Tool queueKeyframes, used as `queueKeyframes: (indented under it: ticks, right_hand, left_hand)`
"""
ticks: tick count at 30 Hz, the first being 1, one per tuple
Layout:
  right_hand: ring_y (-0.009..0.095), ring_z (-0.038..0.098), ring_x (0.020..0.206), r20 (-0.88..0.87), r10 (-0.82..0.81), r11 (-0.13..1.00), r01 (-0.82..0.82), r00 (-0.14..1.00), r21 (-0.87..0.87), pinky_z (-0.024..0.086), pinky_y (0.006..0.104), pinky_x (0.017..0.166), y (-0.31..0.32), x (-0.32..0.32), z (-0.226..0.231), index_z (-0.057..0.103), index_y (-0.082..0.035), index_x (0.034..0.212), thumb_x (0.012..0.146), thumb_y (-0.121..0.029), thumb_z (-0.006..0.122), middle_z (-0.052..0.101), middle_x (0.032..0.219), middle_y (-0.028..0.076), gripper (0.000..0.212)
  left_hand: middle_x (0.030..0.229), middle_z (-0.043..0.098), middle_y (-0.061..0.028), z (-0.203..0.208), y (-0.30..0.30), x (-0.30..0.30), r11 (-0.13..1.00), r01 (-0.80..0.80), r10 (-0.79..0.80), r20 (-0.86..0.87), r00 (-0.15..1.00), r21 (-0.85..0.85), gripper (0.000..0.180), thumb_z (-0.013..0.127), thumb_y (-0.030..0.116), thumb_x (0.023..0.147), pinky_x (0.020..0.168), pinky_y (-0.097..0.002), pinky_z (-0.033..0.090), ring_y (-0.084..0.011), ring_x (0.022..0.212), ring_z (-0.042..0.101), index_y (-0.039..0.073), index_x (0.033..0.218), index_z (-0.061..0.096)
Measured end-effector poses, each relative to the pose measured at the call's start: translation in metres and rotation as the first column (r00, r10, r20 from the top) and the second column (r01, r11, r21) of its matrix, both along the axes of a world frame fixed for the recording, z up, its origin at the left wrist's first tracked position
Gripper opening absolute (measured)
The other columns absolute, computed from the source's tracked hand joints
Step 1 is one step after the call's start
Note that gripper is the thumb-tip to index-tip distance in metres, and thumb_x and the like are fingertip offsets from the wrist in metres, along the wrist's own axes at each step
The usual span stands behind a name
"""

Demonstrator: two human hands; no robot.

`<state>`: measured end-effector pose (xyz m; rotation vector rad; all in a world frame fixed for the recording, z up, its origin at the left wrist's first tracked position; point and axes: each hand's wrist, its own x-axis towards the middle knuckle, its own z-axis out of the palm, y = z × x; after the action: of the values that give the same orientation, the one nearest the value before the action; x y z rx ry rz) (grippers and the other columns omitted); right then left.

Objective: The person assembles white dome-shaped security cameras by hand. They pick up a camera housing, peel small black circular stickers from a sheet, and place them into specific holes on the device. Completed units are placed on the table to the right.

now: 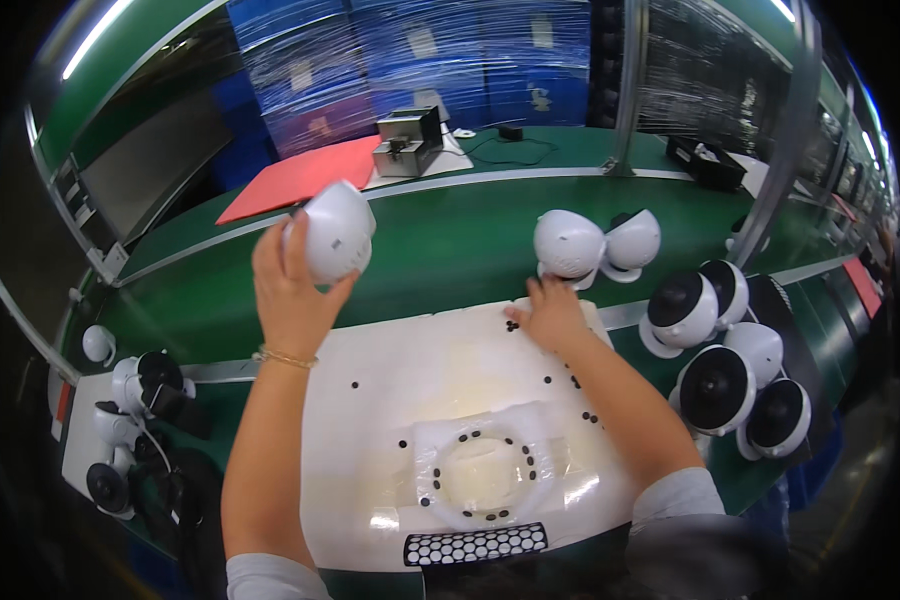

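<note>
My left hand [295, 270] is raised over the green conveyor belt, its fingers wrapped round a white security camera [338, 232] with a rounded housing. The camera's smooth back faces me and is tilted. My right hand [552, 313] reaches to the far edge of the white work sheet [360, 450]. Its fingers are stretched forward and spread, with the tips at the foot of another white camera [568, 243] standing on the belt. A third white camera [633, 243] stands just right of that one. Small black round pads [355, 385] are scattered over the sheet.
A ring of black pads lies on a clear plastic piece [433, 445]; a strip of white dots [475, 545] lies at the near edge. More cameras stand at right [715, 388] and left [110, 488]. Beyond the belt are a metal box [400, 155], red sheet [305, 175] and black tray [708, 165].
</note>
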<state>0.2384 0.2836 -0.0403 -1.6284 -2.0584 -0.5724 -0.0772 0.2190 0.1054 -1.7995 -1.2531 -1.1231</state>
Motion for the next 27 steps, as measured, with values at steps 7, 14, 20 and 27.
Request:
queueKeyframes:
  ticks: [7,14,20,27]
  right_hand:
    - [0.028,0.049,0.096,-0.185,-0.154,0.979,0.175,0.971,0.104,0.033,0.0414,0.083,0.032,0.012,0.016,0.055,-0.004,0.104,0.075,-0.022,0.058,0.055,0.095,0.010,0.034]
    - [0.030,0.052,0.082,-0.575,0.222,0.967,-0.102,0.788,0.233,0.041,0.0366,0.069,-0.013,-0.010,0.084,0.055,-0.005,0.094,0.075,-0.011,0.058,0.053,0.088,0.013,0.021]
    - [0.003,0.048,0.064,-0.986,-0.032,0.763,-0.642,-0.161,0.080,0.037,0.0183,0.054,-0.136,-0.028,0.130,0.045,-0.002,0.109,0.084,-0.014,0.054,0.049,0.071,-0.001,0.030]
    - [0.003,0.047,0.064,-0.965,-0.259,0.572,-0.811,-0.038,-0.121,0.038,0.0175,0.056,-0.227,-0.027,0.100,0.030,-0.004,0.123,0.086,-0.012,0.051,0.049,0.069,-0.001,0.043]
  left_hand:
    - [0.121,0.037,-0.0183,0.033,-0.108,-0.024,0.982,-0.080,0.077,-0.027,0.997,-0.171,0.088,0.078,0.016,0.049,0.092,-0.0384,0.036,-0.0348,0.108,0.041,0.007,0.125,0.035]
    - [0.121,0.036,-0.0190,-0.037,-0.194,-0.067,0.781,-0.320,0.364,-0.027,0.931,-0.537,0.090,0.078,0.013,0.048,0.092,-0.0385,0.036,-0.0357,0.110,0.039,0.005,0.126,0.034]
    - [0.130,0.030,-0.0206,-0.052,-0.211,-0.076,0.737,-0.383,0.457,-0.007,0.890,-0.557,0.090,0.077,0.021,0.053,0.094,-0.0440,0.031,-0.0364,0.115,0.035,0.003,0.127,0.030]
    - [0.131,0.033,-0.0192,-0.032,-0.240,-0.023,0.622,0.162,-0.070,0.152,0.986,-0.766,0.086,0.078,0.026,0.054,0.099,-0.0441,0.027,-0.0369,0.120,0.033,0.002,0.125,0.036]
